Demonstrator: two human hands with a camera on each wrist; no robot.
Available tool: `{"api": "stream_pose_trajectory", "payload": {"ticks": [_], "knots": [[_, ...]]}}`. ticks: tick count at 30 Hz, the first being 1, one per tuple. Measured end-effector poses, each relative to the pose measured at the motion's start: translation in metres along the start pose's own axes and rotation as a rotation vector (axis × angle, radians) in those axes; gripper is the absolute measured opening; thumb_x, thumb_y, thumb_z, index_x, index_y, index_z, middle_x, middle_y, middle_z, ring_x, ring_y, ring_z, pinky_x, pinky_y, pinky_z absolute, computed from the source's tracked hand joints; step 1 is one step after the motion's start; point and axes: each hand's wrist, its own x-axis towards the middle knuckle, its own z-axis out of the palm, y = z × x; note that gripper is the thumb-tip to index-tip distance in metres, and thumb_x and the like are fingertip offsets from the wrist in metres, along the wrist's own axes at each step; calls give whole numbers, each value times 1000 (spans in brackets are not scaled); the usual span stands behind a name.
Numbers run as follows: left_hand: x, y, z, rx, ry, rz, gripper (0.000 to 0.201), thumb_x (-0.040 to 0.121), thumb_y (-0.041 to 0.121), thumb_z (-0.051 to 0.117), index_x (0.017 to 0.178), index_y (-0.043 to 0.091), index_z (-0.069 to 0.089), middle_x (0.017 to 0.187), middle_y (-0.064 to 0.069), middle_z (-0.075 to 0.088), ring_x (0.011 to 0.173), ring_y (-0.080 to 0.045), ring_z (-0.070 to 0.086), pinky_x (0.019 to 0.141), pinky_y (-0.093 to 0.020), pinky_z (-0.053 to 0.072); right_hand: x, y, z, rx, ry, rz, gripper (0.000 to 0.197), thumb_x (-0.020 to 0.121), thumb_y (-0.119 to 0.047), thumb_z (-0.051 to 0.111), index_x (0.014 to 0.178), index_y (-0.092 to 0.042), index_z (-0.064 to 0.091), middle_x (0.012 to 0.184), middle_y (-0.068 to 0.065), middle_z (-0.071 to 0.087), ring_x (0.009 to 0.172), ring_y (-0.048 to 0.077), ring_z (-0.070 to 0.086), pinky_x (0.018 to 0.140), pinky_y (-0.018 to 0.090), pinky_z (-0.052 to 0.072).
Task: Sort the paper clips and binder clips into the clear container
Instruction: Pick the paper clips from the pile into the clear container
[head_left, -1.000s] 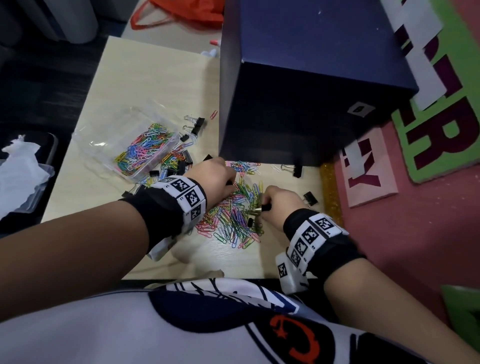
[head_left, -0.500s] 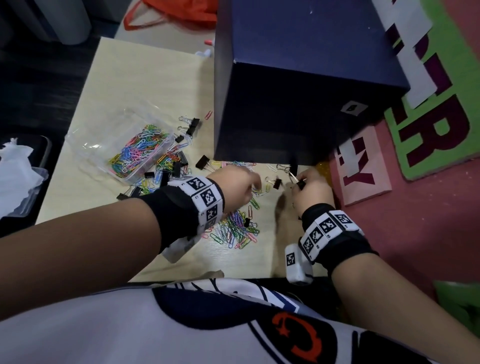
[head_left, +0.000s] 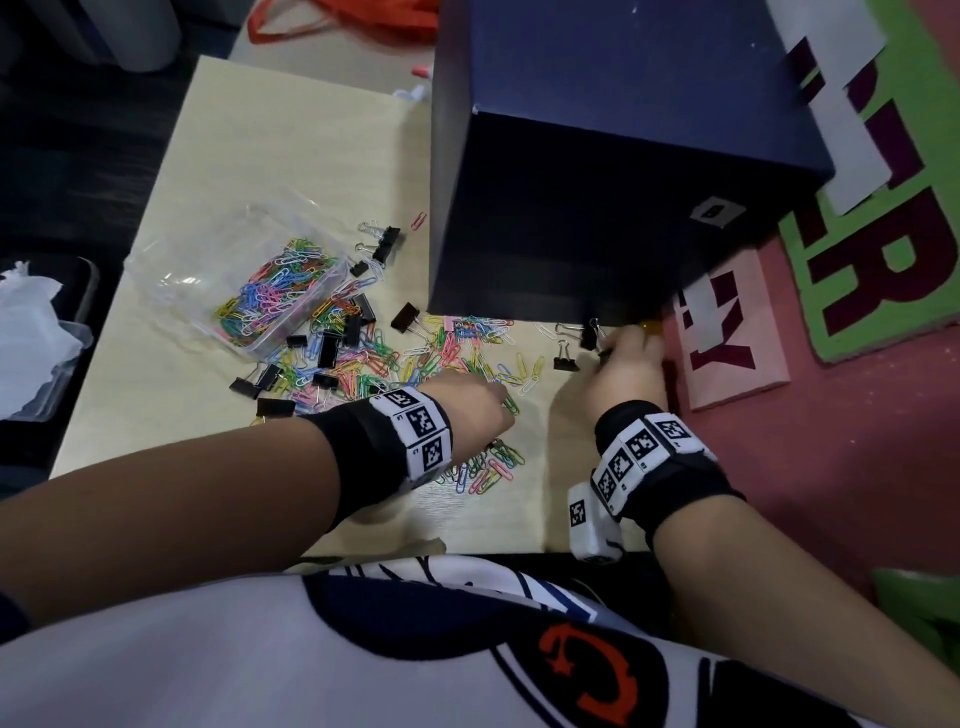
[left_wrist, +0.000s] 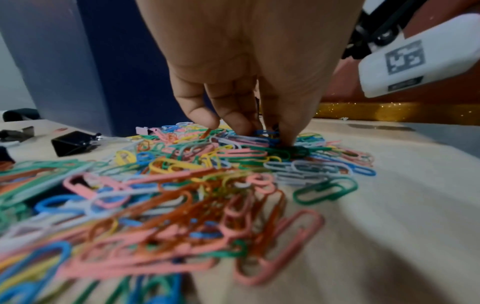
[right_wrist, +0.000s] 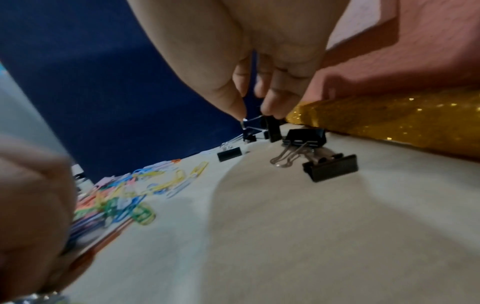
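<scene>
Coloured paper clips (head_left: 447, 358) lie in a loose pile on the pale table (head_left: 270, 145), with black binder clips (head_left: 327, 348) among them on the left. The clear container (head_left: 317, 306) stands tilted at the left and holds more paper clips. My left hand (head_left: 500, 401) reaches down into the pile, and its fingertips (left_wrist: 241, 125) pinch paper clips (left_wrist: 270, 133). My right hand (head_left: 605, 349) is at the table's right edge by the box. There its thumb and fingers (right_wrist: 272, 107) pinch a black binder clip (right_wrist: 274, 129) by its wire handle.
A tall dark blue box (head_left: 623, 156) stands on the table just behind the pile. Three more binder clips (right_wrist: 331, 169) lie near my right hand. A gold glitter strip (right_wrist: 389, 123) lines the table's right edge, with pink and green lettered boards (head_left: 737, 343) beyond it. White tissue (head_left: 31, 332) sits off the left side.
My right hand has left the paper clip pile and moved to the far right corner by the box, where it pinches a binder clip. My left hand has shifted right onto the pile.
</scene>
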Motion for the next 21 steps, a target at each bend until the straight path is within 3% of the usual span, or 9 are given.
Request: {"api": "stream_pose_trajectory", "payload": {"ticks": [2,5,9,12,14,17,21], "knots": [[0,0,2,-14,-15,-18,20,89,15,53,108,15,59,102,-7,52,95,-31,55,72,-40,47,1,-10,5,-55,-237,-63,28,86,-6,49,111,-16,60,123,11,53,105,31,56,90,34,47],[-1,-1,0,-62,-1,-31,19,91,20,54,109,19,61,100,-4,53,97,-28,55,73,-39,47,-7,-24,10,-176,-472,-110,41,90,-10,43,128,-18,53,135,9,44,117,30,52,99,34,43],[-4,-10,-8,-160,63,-69,25,93,31,52,112,20,62,104,-4,57,102,-26,55,81,-38,50,-23,-31,16,-174,-521,-246,42,92,-10,45,132,-21,53,135,8,42,119,28,51,99,27,39],[-5,-23,-13,-257,122,-136,27,96,33,47,110,17,63,105,-7,58,102,-28,57,84,-39,50,-23,-30,14,-23,-456,-241,31,92,-13,48,117,-22,63,125,5,54,113,23,54,96,24,39],[-5,-32,-16,-314,170,-172,26,97,31,46,108,15,64,104,-8,60,100,-28,57,84,-37,47,-22,-25,11,145,-373,-210,16,92,-20,54,100,-23,67,109,1,64,102,20,60,92,26,44],[-1,-37,-21,-375,241,-237,27,94,36,52,101,16,68,99,-9,67,97,-28,60,81,-34,48,-23,-22,9,381,-409,-195,10,87,-23,64,80,-30,64,79,-9,65,77,11,62,83,30,53],[4,-36,-24,-404,283,-292,27,90,41,57,95,18,71,91,-6,69,91,-26,62,78,-36,50,-24,-24,12,388,-417,-247,13,84,-24,69,77,-33,64,71,-12,65,65,3,58,76,26,54]]}}
